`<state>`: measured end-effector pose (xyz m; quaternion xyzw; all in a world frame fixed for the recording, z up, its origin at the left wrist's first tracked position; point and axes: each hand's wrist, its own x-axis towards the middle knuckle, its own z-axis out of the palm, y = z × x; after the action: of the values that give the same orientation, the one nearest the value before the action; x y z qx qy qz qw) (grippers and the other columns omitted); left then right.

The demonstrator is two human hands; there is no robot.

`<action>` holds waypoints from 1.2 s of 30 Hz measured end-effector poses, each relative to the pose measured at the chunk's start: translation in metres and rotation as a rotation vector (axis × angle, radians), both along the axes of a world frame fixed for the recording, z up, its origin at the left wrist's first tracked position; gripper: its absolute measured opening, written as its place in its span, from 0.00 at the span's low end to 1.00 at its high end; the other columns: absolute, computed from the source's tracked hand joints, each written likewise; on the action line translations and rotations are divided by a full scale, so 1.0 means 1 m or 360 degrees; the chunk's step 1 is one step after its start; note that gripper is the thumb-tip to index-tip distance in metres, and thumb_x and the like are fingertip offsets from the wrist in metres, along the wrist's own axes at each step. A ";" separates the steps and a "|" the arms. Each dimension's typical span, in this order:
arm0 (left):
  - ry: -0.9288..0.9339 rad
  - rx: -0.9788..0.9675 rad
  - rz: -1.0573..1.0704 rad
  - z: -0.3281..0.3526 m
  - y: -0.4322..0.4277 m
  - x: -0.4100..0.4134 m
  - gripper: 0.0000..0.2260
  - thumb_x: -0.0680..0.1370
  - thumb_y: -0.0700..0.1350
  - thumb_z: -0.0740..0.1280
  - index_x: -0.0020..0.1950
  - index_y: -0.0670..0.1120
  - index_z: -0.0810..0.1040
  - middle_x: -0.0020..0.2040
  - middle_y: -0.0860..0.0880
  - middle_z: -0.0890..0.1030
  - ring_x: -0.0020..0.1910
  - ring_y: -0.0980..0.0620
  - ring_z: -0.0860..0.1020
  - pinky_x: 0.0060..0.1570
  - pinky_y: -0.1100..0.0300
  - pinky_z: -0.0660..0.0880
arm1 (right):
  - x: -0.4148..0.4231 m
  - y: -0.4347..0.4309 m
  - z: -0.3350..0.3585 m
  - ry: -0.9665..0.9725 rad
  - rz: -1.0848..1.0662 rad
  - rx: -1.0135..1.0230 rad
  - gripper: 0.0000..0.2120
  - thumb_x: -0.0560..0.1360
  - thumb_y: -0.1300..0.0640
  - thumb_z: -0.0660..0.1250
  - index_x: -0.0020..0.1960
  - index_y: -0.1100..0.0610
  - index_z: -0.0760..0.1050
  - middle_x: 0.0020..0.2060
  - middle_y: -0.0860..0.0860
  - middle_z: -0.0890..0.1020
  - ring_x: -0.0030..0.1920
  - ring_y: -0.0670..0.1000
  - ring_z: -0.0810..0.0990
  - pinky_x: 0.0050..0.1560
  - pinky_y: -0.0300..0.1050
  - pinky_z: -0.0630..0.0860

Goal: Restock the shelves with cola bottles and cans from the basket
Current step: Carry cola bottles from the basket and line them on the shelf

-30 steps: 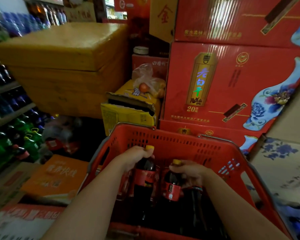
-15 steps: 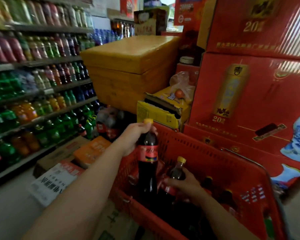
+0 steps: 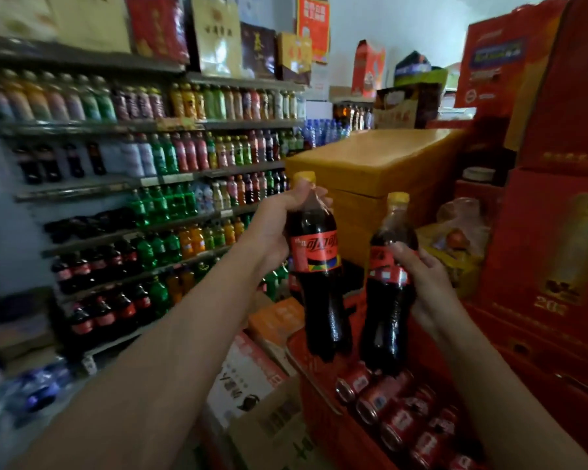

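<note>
Now, left hand (image 3: pixel 269 232): curled round the shoulder and neck of a cola bottle (image 3: pixel 319 293), thumb near the yellow cap; the bottle hangs upright above the basket's shelf-side rim.
Right hand (image 3: pixel 428 286): wrapped round the red label of a second cola bottle (image 3: pixel 387 317), also upright, its base just over the cans inside the basket.
Basket (image 3: pixel 330 435): red plastic, low in front of the person; its shelf-side rim runs diagonally under the first bottle.
Cans (image 3: pixel 398 418): red, lying on their sides in the basket, packed close together.
Bottle gap: the two bottles stand side by side over the basket, near but not touching.
Shelves (image 3: pixel 170 178): well left of the basket, with tiered front edges and rows of drinks; dark red-labelled cola rows (image 3: pixel 95 266) sit on the lower tiers.
Floor cartons (image 3: pixel 252 374): cardboard boxes touching the basket's shelf side.
Open room: clear air at bottle height between the basket and the shelf fronts.
Yellow crate (image 3: pixel 370 164): behind the basket.
Red cartons (image 3: pixel 550 266): a stacked wall hard against the basket's right side.
</note>
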<state>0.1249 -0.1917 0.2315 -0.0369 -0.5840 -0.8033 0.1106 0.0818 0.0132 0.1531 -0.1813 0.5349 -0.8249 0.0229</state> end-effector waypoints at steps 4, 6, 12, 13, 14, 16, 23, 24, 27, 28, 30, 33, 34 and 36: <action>0.0032 -0.0108 0.0152 0.017 -0.047 0.046 0.16 0.80 0.52 0.61 0.51 0.39 0.79 0.46 0.45 0.83 0.45 0.48 0.81 0.48 0.54 0.77 | 0.019 -0.066 0.029 0.0073 0.0321 -0.0051 0.17 0.63 0.52 0.72 0.50 0.58 0.78 0.36 0.51 0.85 0.35 0.49 0.84 0.35 0.42 0.80; 0.0030 -0.0102 0.0268 0.018 -0.072 0.070 0.17 0.79 0.52 0.62 0.51 0.39 0.79 0.48 0.44 0.82 0.45 0.47 0.81 0.49 0.53 0.77 | 0.032 -0.099 0.034 0.0087 0.0461 -0.0052 0.18 0.63 0.52 0.73 0.50 0.58 0.78 0.38 0.52 0.85 0.37 0.49 0.84 0.36 0.42 0.80; 0.0007 -0.0130 0.0707 0.006 -0.165 0.154 0.16 0.77 0.54 0.65 0.45 0.41 0.82 0.42 0.46 0.85 0.41 0.49 0.82 0.45 0.56 0.77 | 0.082 -0.201 0.031 0.0022 0.0862 -0.0030 0.08 0.69 0.56 0.69 0.46 0.59 0.78 0.34 0.52 0.84 0.33 0.49 0.83 0.35 0.43 0.80; -0.0001 -0.0145 0.0791 0.002 -0.181 0.170 0.16 0.77 0.54 0.65 0.45 0.41 0.83 0.43 0.45 0.85 0.41 0.49 0.82 0.44 0.56 0.77 | 0.093 -0.218 0.029 0.0021 0.0925 -0.0028 0.09 0.68 0.55 0.70 0.46 0.60 0.78 0.34 0.52 0.84 0.33 0.49 0.83 0.35 0.43 0.80; -0.0008 -0.0143 0.0846 -0.001 -0.191 0.182 0.16 0.76 0.53 0.66 0.45 0.41 0.83 0.43 0.45 0.85 0.41 0.48 0.82 0.44 0.56 0.76 | 0.101 -0.231 0.028 0.0020 0.0975 -0.0027 0.10 0.68 0.55 0.70 0.46 0.60 0.78 0.35 0.52 0.84 0.33 0.50 0.83 0.36 0.44 0.80; 0.0010 -0.0149 0.0969 -0.007 -0.214 0.211 0.15 0.78 0.51 0.65 0.46 0.39 0.82 0.42 0.44 0.85 0.41 0.48 0.82 0.45 0.56 0.76 | 0.123 -0.260 0.027 0.0004 0.1080 -0.0010 0.11 0.66 0.55 0.71 0.46 0.60 0.79 0.35 0.53 0.85 0.34 0.50 0.83 0.36 0.44 0.81; 0.0004 -0.0139 0.1212 -0.023 -0.254 0.288 0.12 0.79 0.49 0.65 0.45 0.41 0.81 0.43 0.44 0.83 0.46 0.44 0.78 0.50 0.52 0.75 | 0.190 -0.327 0.026 0.0016 0.1370 0.0074 0.14 0.66 0.55 0.72 0.50 0.59 0.80 0.42 0.56 0.85 0.40 0.54 0.85 0.37 0.47 0.81; 0.0007 -0.0115 0.1238 -0.024 -0.258 0.296 0.12 0.78 0.48 0.65 0.43 0.42 0.82 0.43 0.44 0.84 0.47 0.43 0.78 0.52 0.51 0.74 | 0.197 -0.334 0.026 0.0009 0.1400 0.0064 0.14 0.66 0.56 0.72 0.50 0.60 0.80 0.42 0.57 0.85 0.40 0.55 0.85 0.36 0.47 0.81; 0.0010 -0.0133 0.1279 -0.028 -0.273 0.315 0.13 0.77 0.49 0.66 0.40 0.43 0.84 0.43 0.44 0.83 0.48 0.42 0.77 0.58 0.47 0.72 | 0.211 -0.351 0.024 0.0020 0.1467 0.0051 0.15 0.67 0.56 0.72 0.52 0.60 0.79 0.43 0.57 0.85 0.41 0.56 0.85 0.37 0.48 0.81; 0.0009 -0.0136 0.1278 -0.029 -0.277 0.320 0.13 0.77 0.50 0.67 0.40 0.44 0.84 0.43 0.44 0.83 0.49 0.42 0.77 0.58 0.46 0.72 | 0.214 -0.355 0.023 0.0035 0.1486 0.0055 0.16 0.67 0.56 0.72 0.53 0.61 0.79 0.45 0.57 0.85 0.43 0.56 0.85 0.39 0.49 0.81; 0.0004 -0.0141 0.1274 -0.031 -0.284 0.328 0.12 0.77 0.50 0.67 0.41 0.44 0.84 0.44 0.44 0.84 0.49 0.42 0.78 0.59 0.45 0.72 | 0.219 -0.364 0.021 0.0052 0.1513 0.0048 0.17 0.68 0.56 0.71 0.55 0.61 0.79 0.47 0.58 0.85 0.45 0.57 0.85 0.41 0.50 0.81; -0.0015 -0.0149 0.1303 -0.034 -0.292 0.336 0.12 0.77 0.50 0.66 0.43 0.44 0.84 0.44 0.45 0.84 0.49 0.43 0.79 0.59 0.46 0.73 | 0.225 -0.375 0.019 0.0063 0.1546 0.0038 0.19 0.70 0.56 0.70 0.58 0.62 0.77 0.48 0.58 0.85 0.46 0.57 0.84 0.43 0.49 0.81; -0.0011 -0.0142 0.1299 -0.036 -0.295 0.338 0.11 0.77 0.50 0.66 0.44 0.44 0.84 0.45 0.45 0.84 0.50 0.44 0.80 0.58 0.47 0.73 | 0.227 -0.380 0.019 0.0064 0.1555 0.0033 0.19 0.70 0.56 0.70 0.59 0.62 0.77 0.49 0.58 0.84 0.46 0.57 0.84 0.43 0.49 0.81; -0.0003 -0.0127 0.1288 -0.038 -0.303 0.340 0.11 0.77 0.50 0.67 0.46 0.43 0.83 0.45 0.45 0.84 0.50 0.45 0.81 0.58 0.47 0.73 | 0.229 -0.389 0.018 0.0073 0.1561 0.0035 0.19 0.70 0.56 0.70 0.59 0.61 0.77 0.49 0.58 0.84 0.47 0.57 0.84 0.43 0.50 0.81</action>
<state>0.4645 -0.4950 0.1936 0.1923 -0.5822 -0.6717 0.4158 0.3108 -0.3756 0.1708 -0.4297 0.3955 -0.7071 0.3987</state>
